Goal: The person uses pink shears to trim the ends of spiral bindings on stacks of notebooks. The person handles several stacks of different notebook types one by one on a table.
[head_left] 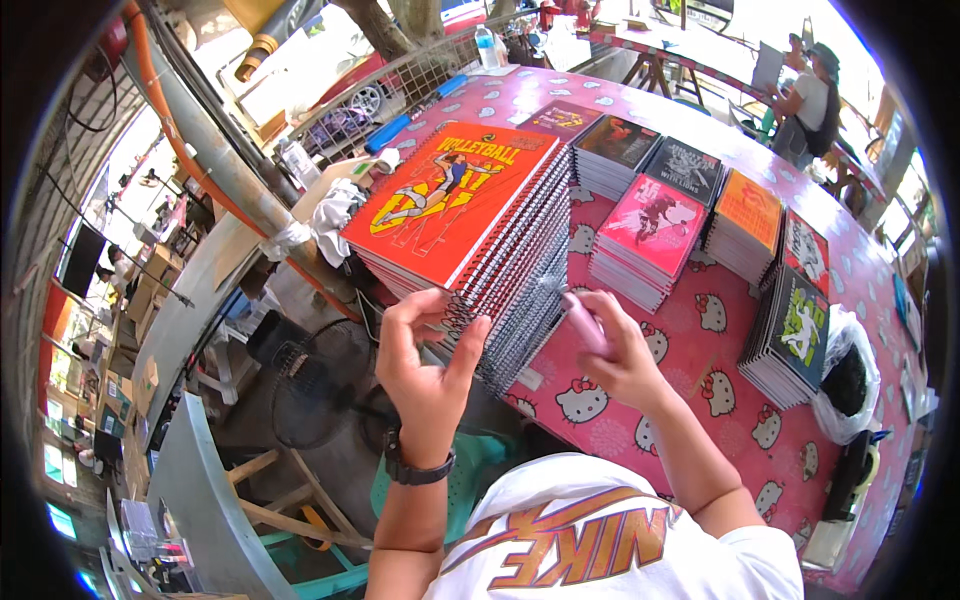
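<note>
A tall stack of spiral notebooks (455,205) with red-orange covers stands at the table's left edge, its wire bindings (525,290) facing me. My left hand (425,365), with a dark watch on the wrist, has thumb and fingers curled about the near corner of the stack, at the wire coils. In my right hand (630,360) is a pink, rounded handle-like tool (588,325), its tip close to the bindings. Whether that tip touches the wire, I cannot tell.
Several smaller notebook stacks stand across the pink patterned table (590,400), including a pink one (650,225). A plastic bag (850,375) and tape dispenser (855,485) lie at right. A fan (310,375) and green stool (470,465) are below left. Another person (810,105) stands far right.
</note>
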`<state>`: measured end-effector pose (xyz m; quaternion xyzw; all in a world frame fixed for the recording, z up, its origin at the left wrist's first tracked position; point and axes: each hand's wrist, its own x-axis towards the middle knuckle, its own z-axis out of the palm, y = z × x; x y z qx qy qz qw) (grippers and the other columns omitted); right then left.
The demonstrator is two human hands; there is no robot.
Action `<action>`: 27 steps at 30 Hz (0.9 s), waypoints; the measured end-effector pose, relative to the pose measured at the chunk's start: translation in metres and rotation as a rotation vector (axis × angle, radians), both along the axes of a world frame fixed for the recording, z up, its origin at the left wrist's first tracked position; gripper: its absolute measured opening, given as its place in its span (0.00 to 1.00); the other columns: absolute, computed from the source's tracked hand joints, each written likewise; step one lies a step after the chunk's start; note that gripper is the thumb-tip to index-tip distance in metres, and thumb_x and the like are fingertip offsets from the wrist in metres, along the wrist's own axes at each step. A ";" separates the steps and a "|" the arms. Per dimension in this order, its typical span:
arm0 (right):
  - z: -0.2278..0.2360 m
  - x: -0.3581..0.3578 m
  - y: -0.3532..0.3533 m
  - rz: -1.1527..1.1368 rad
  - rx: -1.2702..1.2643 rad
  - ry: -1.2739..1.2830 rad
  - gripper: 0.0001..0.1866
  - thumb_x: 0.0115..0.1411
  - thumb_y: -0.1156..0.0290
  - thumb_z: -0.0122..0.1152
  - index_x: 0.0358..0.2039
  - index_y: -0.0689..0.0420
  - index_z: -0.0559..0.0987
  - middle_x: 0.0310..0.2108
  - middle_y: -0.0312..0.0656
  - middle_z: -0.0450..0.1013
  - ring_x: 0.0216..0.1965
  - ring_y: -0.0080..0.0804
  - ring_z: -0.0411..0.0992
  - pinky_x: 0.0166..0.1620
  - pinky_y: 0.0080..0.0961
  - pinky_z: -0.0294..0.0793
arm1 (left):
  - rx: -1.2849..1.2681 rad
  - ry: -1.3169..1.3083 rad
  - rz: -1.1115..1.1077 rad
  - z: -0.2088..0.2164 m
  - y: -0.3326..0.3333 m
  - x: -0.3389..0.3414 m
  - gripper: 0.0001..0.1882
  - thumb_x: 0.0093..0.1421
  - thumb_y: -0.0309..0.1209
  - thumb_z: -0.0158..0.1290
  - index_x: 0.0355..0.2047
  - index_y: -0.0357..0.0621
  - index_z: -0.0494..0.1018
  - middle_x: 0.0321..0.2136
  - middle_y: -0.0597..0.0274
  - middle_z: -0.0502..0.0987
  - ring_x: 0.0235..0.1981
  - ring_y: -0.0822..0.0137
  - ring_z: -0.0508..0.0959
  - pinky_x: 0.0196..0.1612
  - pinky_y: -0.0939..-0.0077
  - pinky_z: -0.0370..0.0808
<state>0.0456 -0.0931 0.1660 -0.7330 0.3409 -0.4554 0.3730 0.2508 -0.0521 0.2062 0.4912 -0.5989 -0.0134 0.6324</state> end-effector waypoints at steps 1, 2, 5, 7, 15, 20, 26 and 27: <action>0.011 0.008 -0.004 -0.011 -0.239 0.066 0.23 0.41 0.77 0.59 0.41 0.61 0.68 0.35 0.48 0.65 0.37 0.44 0.66 0.41 0.32 0.66 | 0.010 -0.098 0.049 0.002 -0.002 -0.001 0.14 0.50 0.28 0.62 0.34 0.37 0.71 0.29 0.60 0.75 0.26 0.71 0.73 0.29 0.80 0.70; 0.018 0.018 -0.008 -0.041 -0.330 0.096 0.22 0.41 0.74 0.61 0.40 0.61 0.69 0.34 0.47 0.66 0.36 0.44 0.66 0.40 0.33 0.67 | -0.006 -0.058 0.046 -0.001 -0.003 -0.002 0.13 0.50 0.28 0.62 0.33 0.36 0.71 0.29 0.60 0.75 0.25 0.71 0.73 0.28 0.80 0.70; 0.028 0.029 -0.015 -0.092 -0.406 0.154 0.22 0.39 0.72 0.64 0.38 0.59 0.70 0.33 0.45 0.68 0.35 0.43 0.67 0.40 0.34 0.67 | -0.049 -0.005 0.027 -0.009 -0.005 -0.006 0.12 0.51 0.27 0.61 0.33 0.36 0.72 0.29 0.60 0.75 0.23 0.72 0.72 0.27 0.80 0.70; 0.031 0.030 -0.017 -0.103 -0.389 0.182 0.22 0.38 0.72 0.65 0.37 0.58 0.71 0.33 0.44 0.69 0.35 0.43 0.68 0.41 0.34 0.67 | -0.073 0.012 0.017 -0.008 -0.005 -0.010 0.12 0.51 0.26 0.61 0.34 0.36 0.72 0.29 0.60 0.75 0.22 0.73 0.72 0.26 0.80 0.70; 0.043 0.027 -0.009 -0.235 -0.444 0.336 0.22 0.37 0.67 0.65 0.36 0.55 0.72 0.31 0.41 0.69 0.37 0.40 0.68 0.40 0.34 0.67 | -0.096 0.061 0.059 -0.013 -0.003 -0.012 0.10 0.52 0.22 0.59 0.35 0.33 0.73 0.29 0.59 0.75 0.24 0.74 0.72 0.28 0.82 0.70; 0.046 0.025 -0.010 -0.211 -0.484 0.356 0.20 0.40 0.65 0.65 0.35 0.54 0.73 0.30 0.41 0.69 0.37 0.39 0.69 0.40 0.35 0.67 | -0.127 0.024 0.079 -0.012 -0.004 -0.012 0.10 0.52 0.22 0.59 0.35 0.33 0.73 0.29 0.58 0.76 0.25 0.73 0.73 0.29 0.81 0.71; 0.044 0.024 -0.013 -0.166 -0.438 0.323 0.16 0.36 0.71 0.63 0.29 0.57 0.74 0.23 0.40 0.72 0.30 0.40 0.73 0.33 0.34 0.72 | -0.110 -0.059 0.129 -0.013 -0.003 -0.010 0.09 0.51 0.22 0.59 0.34 0.34 0.74 0.30 0.56 0.77 0.28 0.69 0.75 0.31 0.79 0.72; 0.043 0.023 -0.014 -0.139 -0.373 0.353 0.15 0.36 0.71 0.63 0.28 0.57 0.74 0.22 0.39 0.72 0.29 0.40 0.73 0.32 0.35 0.73 | -0.116 -0.047 0.124 -0.015 -0.004 -0.010 0.10 0.52 0.22 0.59 0.34 0.34 0.74 0.29 0.56 0.77 0.28 0.69 0.76 0.31 0.79 0.72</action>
